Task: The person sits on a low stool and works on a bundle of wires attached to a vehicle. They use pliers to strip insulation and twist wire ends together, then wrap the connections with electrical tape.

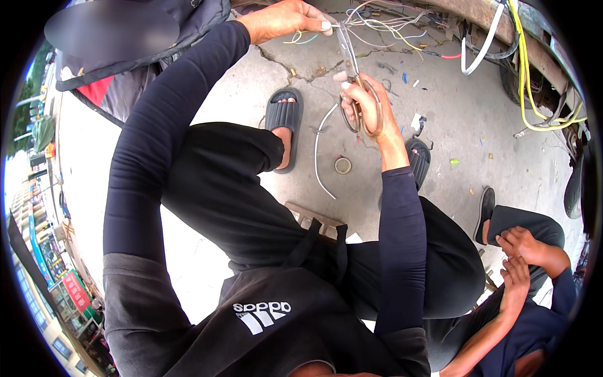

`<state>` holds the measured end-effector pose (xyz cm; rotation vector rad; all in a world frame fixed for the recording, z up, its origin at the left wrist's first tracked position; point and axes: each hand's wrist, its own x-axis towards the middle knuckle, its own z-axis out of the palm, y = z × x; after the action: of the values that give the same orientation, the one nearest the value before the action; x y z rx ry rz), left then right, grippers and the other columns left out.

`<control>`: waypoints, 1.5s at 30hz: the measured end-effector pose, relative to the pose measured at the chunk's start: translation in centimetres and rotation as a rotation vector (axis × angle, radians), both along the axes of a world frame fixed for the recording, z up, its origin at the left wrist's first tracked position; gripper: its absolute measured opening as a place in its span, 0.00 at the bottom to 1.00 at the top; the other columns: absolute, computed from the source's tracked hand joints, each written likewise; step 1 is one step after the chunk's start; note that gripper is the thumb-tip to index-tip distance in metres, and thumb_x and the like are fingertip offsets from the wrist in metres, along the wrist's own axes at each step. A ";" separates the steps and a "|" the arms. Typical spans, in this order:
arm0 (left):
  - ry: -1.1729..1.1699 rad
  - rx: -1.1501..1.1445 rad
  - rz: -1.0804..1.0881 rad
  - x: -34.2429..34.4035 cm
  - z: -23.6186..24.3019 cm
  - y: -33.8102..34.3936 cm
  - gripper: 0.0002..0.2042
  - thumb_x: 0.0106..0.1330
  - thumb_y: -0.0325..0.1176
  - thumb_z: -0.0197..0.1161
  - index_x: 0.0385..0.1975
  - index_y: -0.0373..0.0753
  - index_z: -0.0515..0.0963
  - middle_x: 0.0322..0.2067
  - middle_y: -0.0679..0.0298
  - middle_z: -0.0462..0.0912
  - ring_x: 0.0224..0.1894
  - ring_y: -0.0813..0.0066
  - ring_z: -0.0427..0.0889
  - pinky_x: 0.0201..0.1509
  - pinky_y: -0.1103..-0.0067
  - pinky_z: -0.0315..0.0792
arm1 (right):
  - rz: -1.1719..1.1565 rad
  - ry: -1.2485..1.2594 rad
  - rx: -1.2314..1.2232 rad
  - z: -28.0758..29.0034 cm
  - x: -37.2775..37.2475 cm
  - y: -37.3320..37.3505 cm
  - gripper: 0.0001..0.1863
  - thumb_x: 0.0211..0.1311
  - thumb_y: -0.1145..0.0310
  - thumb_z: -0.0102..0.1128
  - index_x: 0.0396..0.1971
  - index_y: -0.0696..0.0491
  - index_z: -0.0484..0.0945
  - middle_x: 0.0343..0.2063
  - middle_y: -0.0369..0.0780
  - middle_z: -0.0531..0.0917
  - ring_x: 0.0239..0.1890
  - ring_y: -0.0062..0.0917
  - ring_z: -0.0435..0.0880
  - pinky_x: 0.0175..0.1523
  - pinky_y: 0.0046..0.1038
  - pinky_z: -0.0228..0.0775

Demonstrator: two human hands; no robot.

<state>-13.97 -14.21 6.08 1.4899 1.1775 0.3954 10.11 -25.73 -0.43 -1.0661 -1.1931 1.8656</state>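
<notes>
At the top, my left hand (289, 20) pinches a thin wire beside a bundle of red, white, yellow and blue wires (389, 31). Just right of it, my right hand (367, 110) is closed round the handles of a pair of scissors (350, 53), whose upright blades reach the wire at my left fingertips. Whether the blades touch it is too small to tell. Below my hands, a pale length of tubing (316, 154) lies on the cracked concrete, with a small roll of tape (336, 166) beside it.
A vehicle's worn edge (527, 31) with hanging yellow cables (524, 81) is at top right. A co-worker (527, 301) sits close on my right, hands together. A dark padded bag (125, 81) lies at top left. A wooden stool (308, 212) is under me; my sandalled feet (282, 119) rest below.
</notes>
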 end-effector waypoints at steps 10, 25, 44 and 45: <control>0.122 -0.103 0.068 0.9 1.8 0.4 0.10 0.65 0.37 0.65 0.34 0.37 0.86 0.23 0.70 0.83 0.37 0.82 0.78 0.46 0.81 0.70 | -0.060 -0.050 0.092 0.8 -1.5 2.4 0.12 0.64 0.62 0.55 0.29 0.56 0.74 0.18 0.32 0.72 0.17 0.16 0.68 0.23 0.21 0.58; 0.408 0.362 -0.398 -1.0 1.0 -1.3 0.14 0.60 0.35 0.59 0.39 0.33 0.84 0.58 0.57 0.77 0.59 0.64 0.75 0.62 0.73 0.67 | -0.052 -0.664 0.715 0.5 -3.2 -2.4 0.11 0.63 0.64 0.57 0.28 0.58 0.73 0.16 0.33 0.76 0.19 0.21 0.74 0.27 0.30 0.66; 0.761 0.734 -0.003 7.0 1.7 -10.6 0.34 0.60 0.64 0.58 0.25 0.29 0.84 0.47 0.50 0.77 0.49 0.55 0.78 0.53 0.68 0.72 | -0.799 -0.525 0.478 -1.4 -3.3 -11.8 0.09 0.64 0.72 0.56 0.31 0.57 0.65 0.19 0.40 0.71 0.21 0.28 0.70 0.29 0.33 0.64; 0.746 0.764 0.127 8.2 0.6 -11.5 0.35 0.59 0.65 0.58 0.25 0.29 0.84 0.46 0.50 0.77 0.49 0.57 0.78 0.53 0.69 0.73 | -0.756 -0.599 0.491 -1.0 -2.8 -12.6 0.09 0.66 0.70 0.55 0.30 0.57 0.66 0.21 0.38 0.78 0.24 0.23 0.80 0.30 0.27 0.69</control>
<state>-5.78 -25.68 6.66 2.3490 1.8327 0.4085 7.32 -38.30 -1.47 -1.5423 -1.2230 0.6477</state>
